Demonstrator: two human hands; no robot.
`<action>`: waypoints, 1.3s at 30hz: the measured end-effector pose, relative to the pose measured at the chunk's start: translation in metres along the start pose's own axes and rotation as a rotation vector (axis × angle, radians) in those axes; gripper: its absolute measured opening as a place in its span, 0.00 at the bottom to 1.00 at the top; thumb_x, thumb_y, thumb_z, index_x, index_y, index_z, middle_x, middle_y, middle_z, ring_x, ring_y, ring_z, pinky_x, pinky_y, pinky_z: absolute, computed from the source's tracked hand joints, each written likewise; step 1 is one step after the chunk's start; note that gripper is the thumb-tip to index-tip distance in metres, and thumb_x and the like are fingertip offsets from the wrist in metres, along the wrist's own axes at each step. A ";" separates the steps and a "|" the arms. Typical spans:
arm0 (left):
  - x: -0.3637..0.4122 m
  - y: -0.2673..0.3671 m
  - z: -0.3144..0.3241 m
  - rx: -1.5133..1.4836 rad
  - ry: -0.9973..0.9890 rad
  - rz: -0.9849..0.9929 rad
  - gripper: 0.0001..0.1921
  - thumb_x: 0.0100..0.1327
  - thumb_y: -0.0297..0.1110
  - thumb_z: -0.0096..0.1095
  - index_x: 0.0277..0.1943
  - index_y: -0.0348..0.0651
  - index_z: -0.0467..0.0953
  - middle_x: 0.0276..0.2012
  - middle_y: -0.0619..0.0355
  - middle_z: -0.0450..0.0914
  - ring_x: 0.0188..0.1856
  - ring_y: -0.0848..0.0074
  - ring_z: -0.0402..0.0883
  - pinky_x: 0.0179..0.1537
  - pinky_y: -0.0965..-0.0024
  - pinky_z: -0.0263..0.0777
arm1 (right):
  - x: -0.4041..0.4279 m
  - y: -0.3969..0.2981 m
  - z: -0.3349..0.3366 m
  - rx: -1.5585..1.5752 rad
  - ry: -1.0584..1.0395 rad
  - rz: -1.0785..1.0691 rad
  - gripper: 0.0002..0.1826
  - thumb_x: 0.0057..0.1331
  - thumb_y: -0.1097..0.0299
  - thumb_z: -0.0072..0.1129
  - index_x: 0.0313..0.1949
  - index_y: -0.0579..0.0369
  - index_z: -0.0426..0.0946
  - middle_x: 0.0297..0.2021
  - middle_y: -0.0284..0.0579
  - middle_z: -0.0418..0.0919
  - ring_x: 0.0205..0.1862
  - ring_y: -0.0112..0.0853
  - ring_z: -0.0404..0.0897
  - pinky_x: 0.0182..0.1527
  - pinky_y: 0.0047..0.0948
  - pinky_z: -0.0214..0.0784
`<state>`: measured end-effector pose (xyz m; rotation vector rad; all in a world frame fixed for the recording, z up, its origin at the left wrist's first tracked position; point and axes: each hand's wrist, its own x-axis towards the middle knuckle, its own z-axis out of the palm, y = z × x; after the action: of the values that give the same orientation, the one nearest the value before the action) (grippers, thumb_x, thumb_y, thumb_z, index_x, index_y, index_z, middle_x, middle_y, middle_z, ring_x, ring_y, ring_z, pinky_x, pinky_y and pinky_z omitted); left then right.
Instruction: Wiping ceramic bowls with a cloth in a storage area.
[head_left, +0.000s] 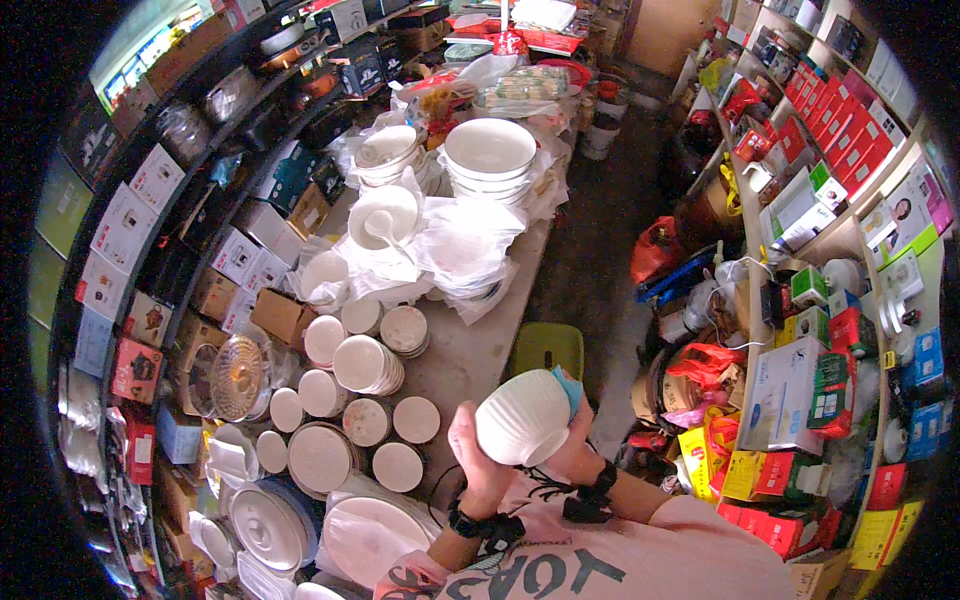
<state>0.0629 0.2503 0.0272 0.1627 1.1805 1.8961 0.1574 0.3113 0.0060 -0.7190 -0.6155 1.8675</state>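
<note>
A white ribbed ceramic bowl (523, 421) is held tilted in front of my chest, its outer wall and foot facing up towards me. My left hand (481, 448) grips its left side, with the thumb raised along the wall. On the far right side, my right hand (576, 442) is around the bowl, partly hidden behind it. A light blue cloth (570, 391) shows between my right hand and the bowl's rim. To the left, stacks of white ceramic plates (365, 363) and small round dishes (417, 420) stand on the table (457, 352).
Large white bowls (491, 150) are stacked farther back, near a bowl with a white spoon (384, 229) and plastic wrapping (469, 232). A green plastic stool (551, 349) stands beside the table's right edge. Shelves with boxed goods (840, 127) line both sides. Lidded dishes (270, 525) lie at the near left.
</note>
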 end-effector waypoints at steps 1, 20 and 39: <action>0.003 -0.002 -0.005 0.101 -0.071 0.017 0.33 0.69 0.65 0.42 0.53 0.39 0.69 0.47 0.52 0.76 0.48 0.64 0.77 0.51 0.60 0.71 | 0.007 -0.002 -0.008 0.073 -0.006 0.144 0.26 0.71 0.43 0.49 0.56 0.49 0.75 0.53 0.39 0.79 0.51 0.34 0.80 0.59 0.37 0.71; -0.001 0.041 -0.005 0.083 -0.237 0.162 0.19 0.69 0.38 0.62 0.22 0.39 0.73 0.20 0.66 0.73 0.22 0.86 0.67 0.25 0.75 0.62 | 0.005 -0.078 0.031 -0.799 -0.533 -0.300 0.19 0.67 0.53 0.57 0.39 0.58 0.74 0.27 0.41 0.76 0.30 0.33 0.77 0.32 0.33 0.67; 0.018 0.021 0.012 0.192 -0.113 0.399 0.32 0.70 0.55 0.57 0.67 0.39 0.64 0.70 0.45 0.52 0.72 0.57 0.58 0.67 0.50 0.62 | 0.010 -0.061 0.018 -0.655 -0.252 -0.063 0.30 0.55 0.64 0.77 0.53 0.57 0.72 0.44 0.40 0.80 0.46 0.30 0.80 0.50 0.34 0.76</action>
<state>0.0453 0.2675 0.0447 0.6431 1.3237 2.0758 0.1794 0.3418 0.0582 -0.8647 -1.4321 1.7076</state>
